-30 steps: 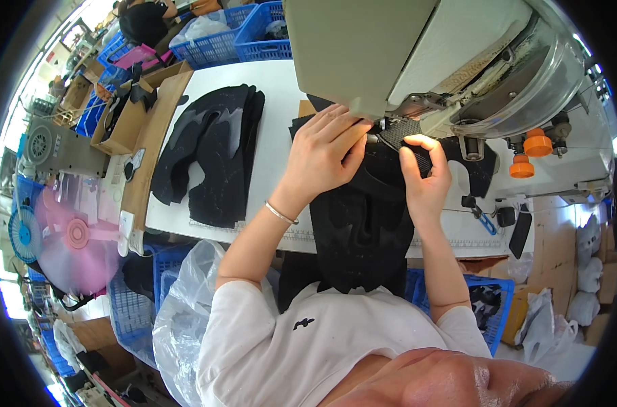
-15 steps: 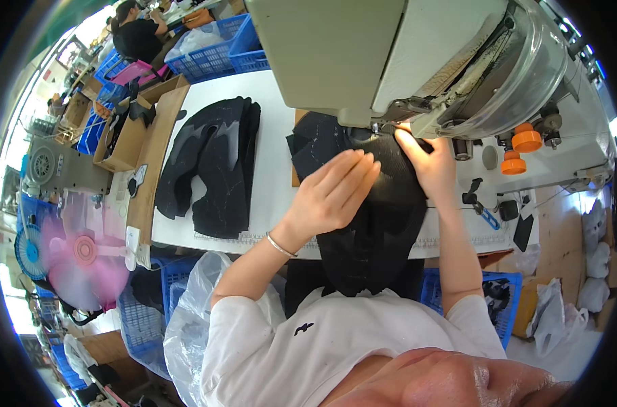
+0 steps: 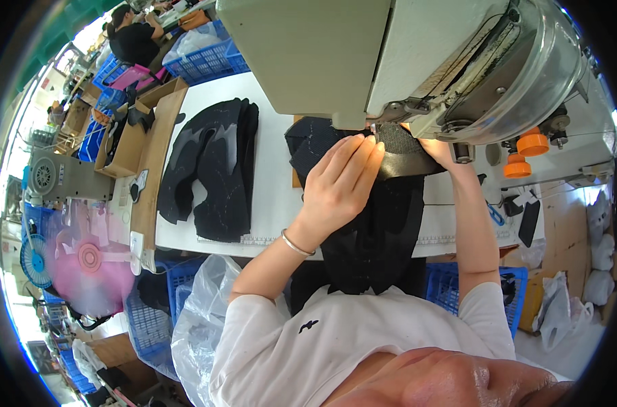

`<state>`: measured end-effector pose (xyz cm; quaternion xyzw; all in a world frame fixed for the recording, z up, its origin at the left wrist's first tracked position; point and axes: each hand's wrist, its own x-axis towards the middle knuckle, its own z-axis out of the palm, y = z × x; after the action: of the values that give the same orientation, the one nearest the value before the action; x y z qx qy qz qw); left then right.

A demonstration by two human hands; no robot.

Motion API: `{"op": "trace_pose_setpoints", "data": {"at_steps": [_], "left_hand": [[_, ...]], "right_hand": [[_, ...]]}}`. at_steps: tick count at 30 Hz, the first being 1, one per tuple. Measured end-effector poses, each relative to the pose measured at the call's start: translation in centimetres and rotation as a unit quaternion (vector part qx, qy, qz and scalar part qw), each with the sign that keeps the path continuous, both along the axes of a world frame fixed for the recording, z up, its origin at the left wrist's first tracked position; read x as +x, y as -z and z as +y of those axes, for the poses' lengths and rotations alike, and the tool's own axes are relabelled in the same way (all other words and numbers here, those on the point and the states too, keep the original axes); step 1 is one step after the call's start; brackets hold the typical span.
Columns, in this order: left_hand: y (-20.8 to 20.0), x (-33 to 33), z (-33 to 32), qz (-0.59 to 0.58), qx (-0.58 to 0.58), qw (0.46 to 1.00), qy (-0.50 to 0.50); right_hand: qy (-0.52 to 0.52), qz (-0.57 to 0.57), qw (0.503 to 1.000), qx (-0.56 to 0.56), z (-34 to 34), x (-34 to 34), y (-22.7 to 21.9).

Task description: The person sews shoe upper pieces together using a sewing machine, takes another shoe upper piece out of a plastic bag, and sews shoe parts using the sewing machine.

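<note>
A black shaped fabric piece [image 3: 371,230] lies under the head of a sewing machine [image 3: 308,61] and hangs over the table's front edge toward my lap. My left hand [image 3: 339,180] rests on it with fingers stretched out side by side, their tips close to the needle area. On the right, a flap of the piece is turned up, showing a greyish woven face [image 3: 398,139]. My right hand [image 3: 438,152] holds this flap at its right edge; most of its fingers are hidden by the fabric and the machine.
Left on the white table [image 3: 271,203] is a stack of black cut pieces [image 3: 210,169]. An open cardboard box [image 3: 128,139] and a spinning pink fan [image 3: 91,258] stand farther left. Blue crates [image 3: 149,325] flank me. A blue-handled tool [image 3: 495,214] lies right. Another person [image 3: 135,37] sits far left.
The right part of the fabric piece, flat before, is now folded up with its greyish face showing. My right hand has gone farther behind it; my left hand has moved slightly up toward the needle.
</note>
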<state>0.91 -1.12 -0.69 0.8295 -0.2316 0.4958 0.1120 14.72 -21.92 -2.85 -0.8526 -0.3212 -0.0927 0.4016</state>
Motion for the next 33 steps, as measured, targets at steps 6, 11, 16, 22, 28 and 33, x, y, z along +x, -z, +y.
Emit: {"op": "trace_pose_setpoints", "data": {"at_steps": [6, 11, 16, 22, 28, 33], "left_hand": [[0.2, -0.2, -1.8, -0.008, -0.018, 0.999, -0.038], [1.3, -0.6, -1.9, -0.046, 0.002, 0.999, -0.026], [1.5, -0.6, -1.8, -0.051, 0.012, 0.998, -0.026], [1.5, -0.1, -1.6, -0.054, 0.006, 0.998, -0.013], [1.4, 0.9, -1.5, -0.057, -0.012, 0.998, -0.013], [1.2, 1.4, -1.1, -0.06, 0.003, 0.998, 0.003]], "right_hand": [[0.034, -0.009, 0.997, 0.064, -0.4, 0.4, 1.2], [0.015, 0.161, 0.981, 0.106, 0.1, -1.8, -1.0], [-0.012, 0.104, 0.986, 0.129, 0.5, -1.4, -1.0], [-0.016, 0.068, 0.996, 0.06, -0.1, -1.0, -0.9], [-0.003, 0.069, 0.996, 0.061, -0.3, -0.4, -0.6], [0.068, -0.003, 0.993, 0.093, -1.6, 1.5, 3.1]]}}
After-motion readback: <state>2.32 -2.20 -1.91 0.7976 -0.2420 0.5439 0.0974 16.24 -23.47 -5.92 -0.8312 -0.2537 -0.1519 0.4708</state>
